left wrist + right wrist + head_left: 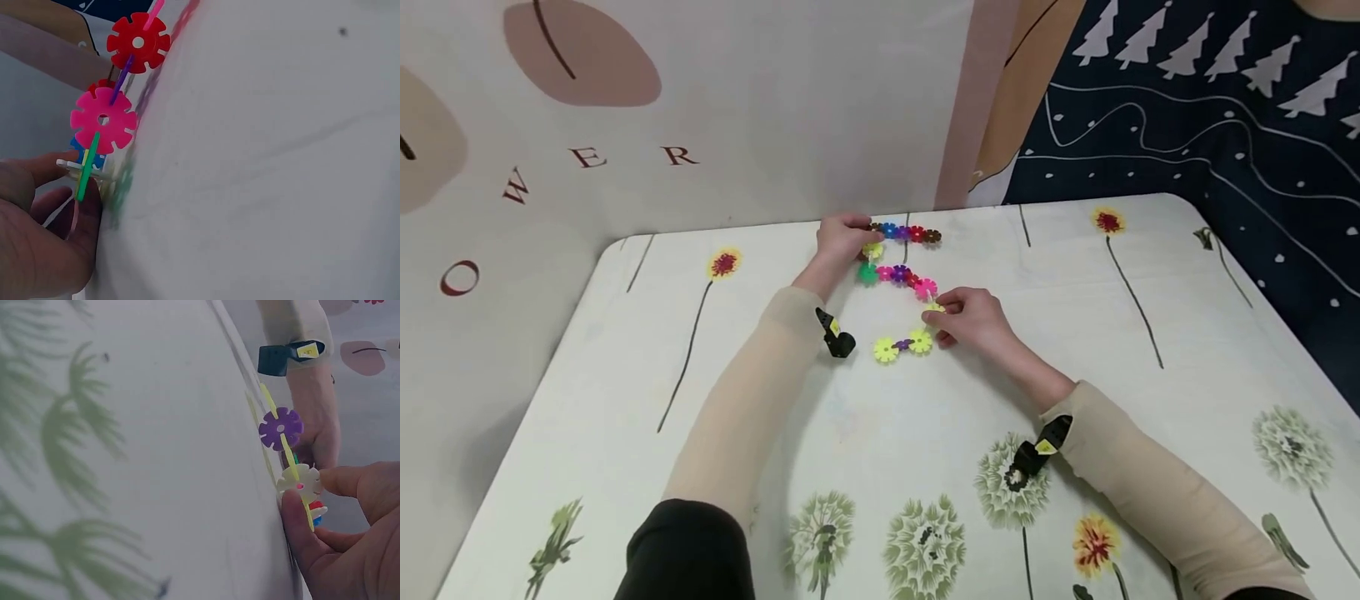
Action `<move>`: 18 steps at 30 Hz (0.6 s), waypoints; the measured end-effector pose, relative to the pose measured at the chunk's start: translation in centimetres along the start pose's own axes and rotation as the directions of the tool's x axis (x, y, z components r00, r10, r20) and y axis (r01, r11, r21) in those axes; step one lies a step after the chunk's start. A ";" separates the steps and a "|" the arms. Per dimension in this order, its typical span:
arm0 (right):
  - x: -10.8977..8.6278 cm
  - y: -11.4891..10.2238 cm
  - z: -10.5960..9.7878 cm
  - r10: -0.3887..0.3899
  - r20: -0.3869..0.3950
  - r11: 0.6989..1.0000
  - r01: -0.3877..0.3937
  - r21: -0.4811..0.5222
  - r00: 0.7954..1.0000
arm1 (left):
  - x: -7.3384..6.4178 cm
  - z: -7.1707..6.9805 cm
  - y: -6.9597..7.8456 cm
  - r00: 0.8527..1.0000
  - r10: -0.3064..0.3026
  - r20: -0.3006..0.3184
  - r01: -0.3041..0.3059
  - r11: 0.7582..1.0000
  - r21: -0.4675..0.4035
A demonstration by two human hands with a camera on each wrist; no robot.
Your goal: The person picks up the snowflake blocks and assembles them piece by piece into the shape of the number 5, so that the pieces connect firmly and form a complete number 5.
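A chain of notched plastic flower discs (898, 273), slotted into one another, winds in an S-like shape on the white cloth. At the chain's upper left bend, my left hand (838, 248) holds it. The left wrist view shows those fingers around a pale disc beside a green disc (87, 172), with pink and red discs (138, 42) beyond. My right hand (976, 321) pinches a pale yellow disc (299, 484) at the right bend, between thumb and finger. Past it, a purple disc (280, 429) joins yellow discs (886, 350) at the chain's lower end.
The table is covered by a white cloth (865, 433) printed with flowers. Behind it hangs a pale printed curtain (775, 100). A dark backdrop (1150, 133) with white trees stands at the right. A small black camera (838, 337) is on each wrist.
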State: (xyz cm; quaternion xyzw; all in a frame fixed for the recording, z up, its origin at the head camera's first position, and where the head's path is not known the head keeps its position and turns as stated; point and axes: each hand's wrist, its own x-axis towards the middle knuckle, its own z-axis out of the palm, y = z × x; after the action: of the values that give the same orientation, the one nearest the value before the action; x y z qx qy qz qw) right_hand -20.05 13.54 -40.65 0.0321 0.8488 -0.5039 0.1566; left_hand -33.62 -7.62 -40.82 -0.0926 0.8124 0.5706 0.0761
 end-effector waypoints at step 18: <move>-1.0 0.5 0.1 0.055 0.112 0.972 -0.079 0.223 0.992 | -4.4 -3.6 -2.8 0.996 -0.044 0.080 0.060 0.977 -0.207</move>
State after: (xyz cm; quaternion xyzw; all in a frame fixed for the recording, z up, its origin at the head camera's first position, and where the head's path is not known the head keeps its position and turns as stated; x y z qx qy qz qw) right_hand -18.95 13.83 -40.81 0.0521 0.7748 -0.5930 0.2131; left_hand -28.77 -11.71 -41.18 -0.0998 0.7419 0.6536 0.1115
